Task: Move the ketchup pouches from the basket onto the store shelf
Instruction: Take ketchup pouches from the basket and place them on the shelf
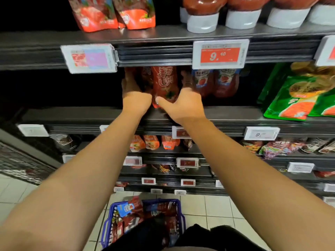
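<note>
A: Where are the hands?

B: Both reach into the middle store shelf [226, 113], under its price-tag rail. The left hand [135, 95] and right hand [183, 102] flank a red ketchup pouch [164, 84] standing upright near the shelf's front edge, fingers curled along its sides, seemingly to steady it while it settles.

A: Are they gripping it?

B: It looks so, though the fingertips vanish into shadow, so the grip is partly a guess.

A: And the rest?

B: More pouches lie in the blue basket [178, 205] on the floor below, so the task seems unfinished. Bottles [215, 82] stand just right of the pouch.
</note>
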